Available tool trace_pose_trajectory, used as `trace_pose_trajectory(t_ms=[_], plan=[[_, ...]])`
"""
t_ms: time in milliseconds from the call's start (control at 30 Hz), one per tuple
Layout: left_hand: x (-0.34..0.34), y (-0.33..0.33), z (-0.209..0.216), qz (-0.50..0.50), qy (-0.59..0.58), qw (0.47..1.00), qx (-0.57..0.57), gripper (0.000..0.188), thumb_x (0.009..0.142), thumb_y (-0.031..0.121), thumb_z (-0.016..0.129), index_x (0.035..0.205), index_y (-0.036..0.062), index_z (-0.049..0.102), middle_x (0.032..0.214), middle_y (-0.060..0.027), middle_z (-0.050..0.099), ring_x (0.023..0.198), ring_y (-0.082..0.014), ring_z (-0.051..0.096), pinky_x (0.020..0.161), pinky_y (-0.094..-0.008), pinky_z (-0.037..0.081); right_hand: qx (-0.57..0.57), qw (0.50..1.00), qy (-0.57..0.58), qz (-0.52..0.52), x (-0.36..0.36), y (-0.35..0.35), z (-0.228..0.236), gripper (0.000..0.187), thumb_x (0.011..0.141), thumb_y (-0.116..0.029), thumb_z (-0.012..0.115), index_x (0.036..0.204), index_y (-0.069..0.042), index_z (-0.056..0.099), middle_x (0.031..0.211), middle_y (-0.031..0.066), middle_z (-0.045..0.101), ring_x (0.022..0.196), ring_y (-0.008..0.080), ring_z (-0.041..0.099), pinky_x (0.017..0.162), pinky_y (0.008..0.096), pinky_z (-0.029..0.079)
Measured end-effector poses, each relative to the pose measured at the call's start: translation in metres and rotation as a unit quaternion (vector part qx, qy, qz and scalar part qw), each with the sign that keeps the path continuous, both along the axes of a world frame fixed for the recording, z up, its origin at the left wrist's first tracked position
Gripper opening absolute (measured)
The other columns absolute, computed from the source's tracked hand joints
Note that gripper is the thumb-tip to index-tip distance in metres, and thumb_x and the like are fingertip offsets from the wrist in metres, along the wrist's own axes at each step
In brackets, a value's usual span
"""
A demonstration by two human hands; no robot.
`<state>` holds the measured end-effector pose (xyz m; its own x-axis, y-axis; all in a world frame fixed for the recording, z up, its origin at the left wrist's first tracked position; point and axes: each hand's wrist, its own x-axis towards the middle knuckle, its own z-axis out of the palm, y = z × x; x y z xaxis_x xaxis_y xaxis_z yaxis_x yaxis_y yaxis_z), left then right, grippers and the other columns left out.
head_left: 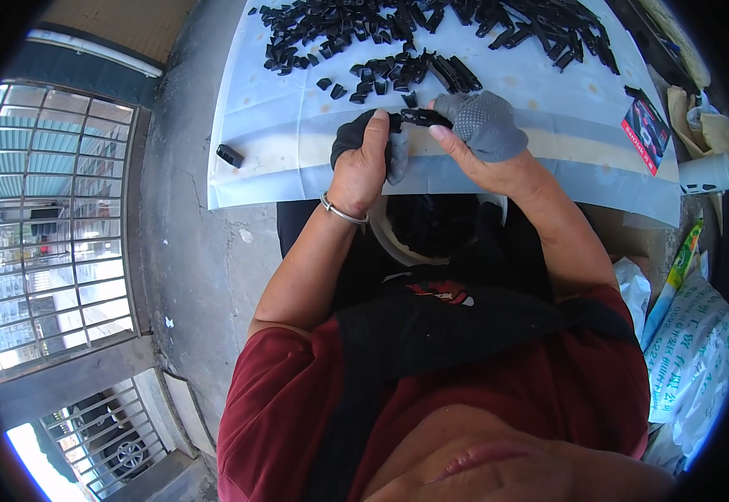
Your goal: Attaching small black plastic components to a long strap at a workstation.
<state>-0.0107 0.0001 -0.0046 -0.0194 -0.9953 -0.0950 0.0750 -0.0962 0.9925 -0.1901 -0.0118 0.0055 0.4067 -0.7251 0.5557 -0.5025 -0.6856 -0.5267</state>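
Above the near edge of a table covered with a white sheet, both hands meet at a slim black plastic part. My left hand, with black and grey cloth over its fingers and a bare thumb, is closed on the part's left end. My right hand, in a grey dotted glove that leaves the thumb bare, pinches its right end. The fingers hide both ends. Just beyond lie a small cluster of short black pieces and several longer black parts side by side.
Short black pieces are heaped at the far left, long black parts at the far right. One black piece lies near the left edge. A red-and-black printed card rests at right. Below the table edge is a round tub; plastic bags stand right.
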Motion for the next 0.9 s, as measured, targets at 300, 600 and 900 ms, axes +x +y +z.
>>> trace_pose_trajectory(t_ms=[300,600,900], plan=[[0.001,0.002,0.004,-0.025,-0.132,0.988,-0.077,0.037,0.091,0.024,0.038,0.065,0.0025,0.052,0.049,-0.0035,0.050,0.040,-0.0145,0.047,0.040,-0.0281,0.036,-0.077,0.984,0.157,-0.040,0.003,0.010,0.001,0.023,0.076,-0.019,0.062,0.092,-0.003,0.061,0.081,0.0116,0.059,0.072,0.0275,0.054,0.064,0.0359,0.044],[0.002,0.008,0.008,-0.049,-0.359,0.894,-0.263,0.029,0.087,0.015,0.039,0.065,0.0031,0.053,0.060,-0.0151,0.056,0.057,-0.0346,0.054,0.054,-0.0401,0.042,-0.067,0.991,0.111,-0.013,0.016,0.018,-0.001,0.019,0.074,-0.018,0.063,0.087,-0.005,0.059,0.080,0.0106,0.059,0.073,0.0306,0.055,0.065,0.0379,0.045],[-0.007,-0.026,0.015,-0.011,-0.570,0.749,-0.337,0.020,0.079,0.026,0.053,0.080,0.0068,0.060,0.071,-0.0129,0.060,0.062,-0.0287,0.059,0.057,-0.0366,0.047,-0.171,0.929,0.277,-0.177,-0.032,-0.057,-0.018,0.032,0.077,-0.009,0.052,0.108,-0.013,0.058,0.101,0.0120,0.059,0.089,0.0295,0.056,0.077,0.0384,0.045]])
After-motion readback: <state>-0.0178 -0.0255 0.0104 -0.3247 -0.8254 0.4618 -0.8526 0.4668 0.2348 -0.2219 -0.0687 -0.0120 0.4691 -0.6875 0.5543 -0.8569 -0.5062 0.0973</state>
